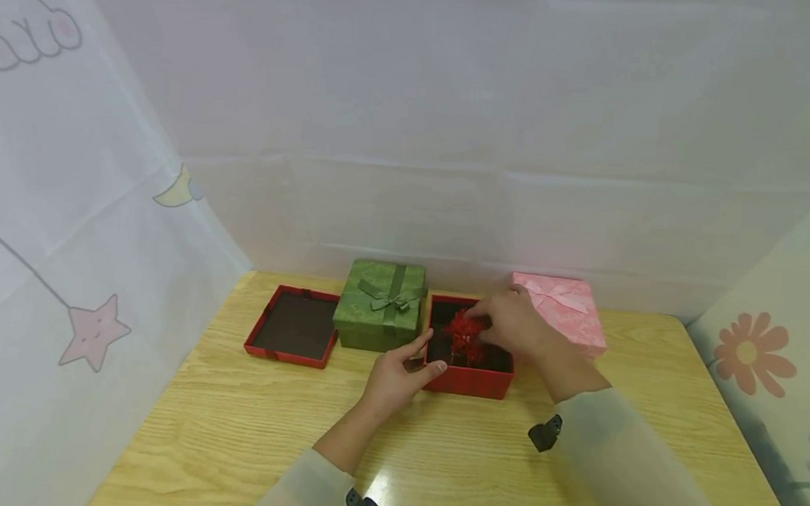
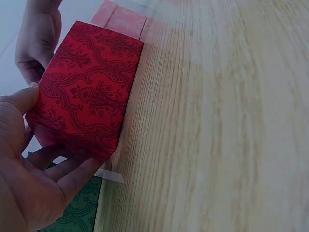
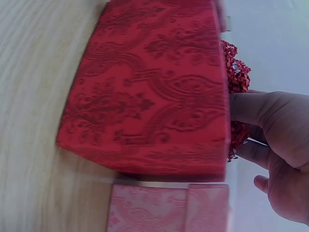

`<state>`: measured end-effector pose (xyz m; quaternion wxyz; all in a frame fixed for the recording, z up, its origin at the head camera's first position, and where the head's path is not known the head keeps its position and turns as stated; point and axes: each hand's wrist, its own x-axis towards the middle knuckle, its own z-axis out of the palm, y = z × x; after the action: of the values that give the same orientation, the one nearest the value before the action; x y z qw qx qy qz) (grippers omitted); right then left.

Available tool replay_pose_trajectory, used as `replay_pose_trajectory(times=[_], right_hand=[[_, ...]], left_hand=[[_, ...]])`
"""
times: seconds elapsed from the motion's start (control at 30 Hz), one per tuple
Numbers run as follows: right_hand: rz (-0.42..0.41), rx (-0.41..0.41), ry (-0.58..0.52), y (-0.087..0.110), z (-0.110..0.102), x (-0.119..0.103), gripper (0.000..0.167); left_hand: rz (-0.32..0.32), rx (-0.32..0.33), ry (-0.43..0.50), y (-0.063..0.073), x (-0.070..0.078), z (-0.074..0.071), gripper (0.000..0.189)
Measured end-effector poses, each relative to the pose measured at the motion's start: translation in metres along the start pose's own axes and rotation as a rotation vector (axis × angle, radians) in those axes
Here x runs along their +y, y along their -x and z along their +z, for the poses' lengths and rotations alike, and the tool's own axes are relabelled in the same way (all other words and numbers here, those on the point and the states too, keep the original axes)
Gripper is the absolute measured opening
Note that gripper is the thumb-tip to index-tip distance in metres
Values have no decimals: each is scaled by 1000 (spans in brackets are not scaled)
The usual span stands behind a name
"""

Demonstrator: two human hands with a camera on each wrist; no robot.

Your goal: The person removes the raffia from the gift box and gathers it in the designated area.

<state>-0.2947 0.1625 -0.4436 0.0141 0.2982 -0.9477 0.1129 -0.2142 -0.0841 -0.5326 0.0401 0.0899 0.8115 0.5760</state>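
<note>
A red patterned gift box (image 1: 470, 381) stands without its lid on the table, its inside dark. My left hand (image 1: 393, 380) holds its near left corner, thumb at the front rim and fingers along the left side, as the left wrist view also shows. Red shredded paper (image 1: 465, 330) bunches up inside the box and rises above the rim in the right wrist view. Reaching in from the right, my right hand (image 1: 517, 322) grips this shredded paper between thumb and fingers (image 3: 248, 108). Its fingertips are partly hidden behind the box wall and the paper.
A green gift box (image 1: 379, 333) with a bow stands just left of the red box. Farther left lies a red lid (image 1: 296, 324), dark inside facing up. A pink gift box (image 1: 571, 313) with a bow sits behind my right forearm. White cloth (image 1: 412, 130) hangs behind the wooden table (image 1: 240, 436).
</note>
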Motion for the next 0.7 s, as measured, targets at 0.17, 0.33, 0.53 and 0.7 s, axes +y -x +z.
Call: replay_pose_trajectory(times=[0.17, 0.33, 0.53, 0.7], right_hand=[[2, 1, -24, 2, -12, 0, 40], [-9, 14, -22, 6, -28, -1, 40], [-12, 31, -14, 15, -47, -5, 41], [-20, 43, -26, 25, -60, -4, 41]], left_hand=[[-3, -2, -4, -1, -1, 0, 70], [2, -10, 11, -1, -1, 0, 72], [-5, -8, 19, -1, -1, 0, 72], [-10, -10, 18, 1, 0, -1, 72]])
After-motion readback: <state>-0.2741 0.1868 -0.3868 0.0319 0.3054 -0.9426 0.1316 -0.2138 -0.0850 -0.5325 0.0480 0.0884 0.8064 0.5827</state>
